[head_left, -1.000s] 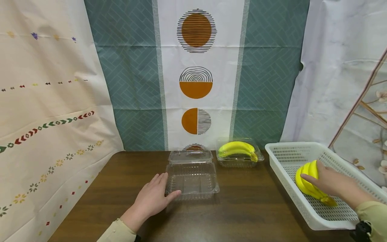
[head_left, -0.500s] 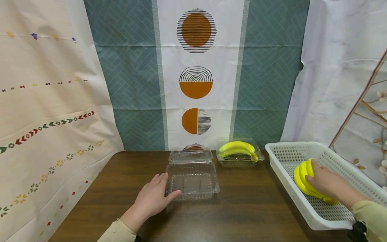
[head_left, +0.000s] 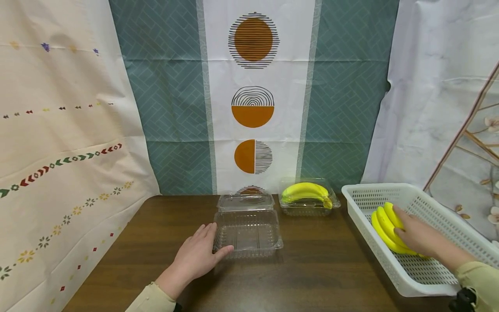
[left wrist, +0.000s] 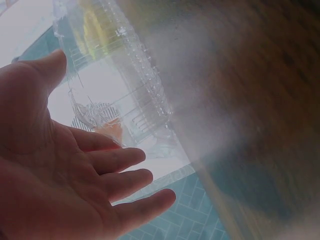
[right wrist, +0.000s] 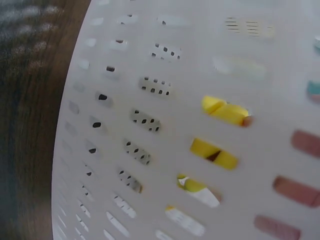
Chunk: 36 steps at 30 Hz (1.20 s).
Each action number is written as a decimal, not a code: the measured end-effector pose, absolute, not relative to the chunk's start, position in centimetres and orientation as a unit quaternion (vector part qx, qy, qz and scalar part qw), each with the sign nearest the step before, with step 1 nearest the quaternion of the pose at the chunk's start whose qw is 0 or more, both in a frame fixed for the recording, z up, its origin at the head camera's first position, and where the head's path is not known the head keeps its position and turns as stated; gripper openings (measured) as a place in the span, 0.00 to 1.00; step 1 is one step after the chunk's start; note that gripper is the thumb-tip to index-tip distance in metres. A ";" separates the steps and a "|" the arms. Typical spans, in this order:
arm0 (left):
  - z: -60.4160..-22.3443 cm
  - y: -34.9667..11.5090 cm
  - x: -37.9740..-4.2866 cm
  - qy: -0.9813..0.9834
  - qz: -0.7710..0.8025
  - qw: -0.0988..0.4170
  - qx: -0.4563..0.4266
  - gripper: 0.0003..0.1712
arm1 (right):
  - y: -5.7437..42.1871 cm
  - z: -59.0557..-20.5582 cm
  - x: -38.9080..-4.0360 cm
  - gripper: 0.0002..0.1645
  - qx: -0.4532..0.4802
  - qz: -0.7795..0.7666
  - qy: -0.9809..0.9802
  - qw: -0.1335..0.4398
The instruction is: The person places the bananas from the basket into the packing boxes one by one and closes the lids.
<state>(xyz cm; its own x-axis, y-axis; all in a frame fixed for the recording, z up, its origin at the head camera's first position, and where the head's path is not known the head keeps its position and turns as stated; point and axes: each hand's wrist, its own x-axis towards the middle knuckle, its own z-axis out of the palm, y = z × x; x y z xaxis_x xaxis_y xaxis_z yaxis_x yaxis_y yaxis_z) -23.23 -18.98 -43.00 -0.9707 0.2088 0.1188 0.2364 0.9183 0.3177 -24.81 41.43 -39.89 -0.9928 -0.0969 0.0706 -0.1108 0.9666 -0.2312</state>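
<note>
My right hand (head_left: 421, 236) grips a bunch of yellow bananas (head_left: 383, 227) inside the white slotted basket (head_left: 374, 249), thumb on the near side. The right wrist view looks through the basket wall (right wrist: 167, 137), where bits of banana (right wrist: 215, 154) and fingers (right wrist: 296, 191) show in the slots. My left hand (head_left: 199, 255) lies at the left side of a clear plastic clamshell box (head_left: 247, 234), whose lid stands up behind it. Loosely spread fingers of the left hand (left wrist: 85, 170) overlap the box (left wrist: 142, 70) in the left wrist view and hold nothing.
A second clear box (head_left: 308, 211), its lid closed, contains bananas (head_left: 306, 190) at the back of the brown table (head_left: 312, 273). Patterned cloths (head_left: 253, 78) hang behind. The basket's long right side runs along the right-hand cloth.
In the basket my right hand has shifted a little to the left with the banana bunch, which has turned so more of the individual fruits show. The left hand and both boxes stay put.
</note>
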 end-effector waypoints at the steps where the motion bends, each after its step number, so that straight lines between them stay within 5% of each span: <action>1: -43.0 -19.0 -23.2 -0.979 -0.167 0.041 -0.114 0.57 | 41.4 -39.9 -24.8 0.45 0.051 0.118 -0.991 0.030; 16: -43.0 -18.9 -23.2 -0.978 -0.172 0.036 -0.111 0.57 | 41.2 -39.6 -24.3 0.39 0.059 0.111 -0.988 0.092; 36: -43.0 -18.9 -23.4 -0.978 -0.171 0.040 -0.112 0.57 | 40.0 -36.0 -23.0 0.44 0.058 0.131 -0.973 0.183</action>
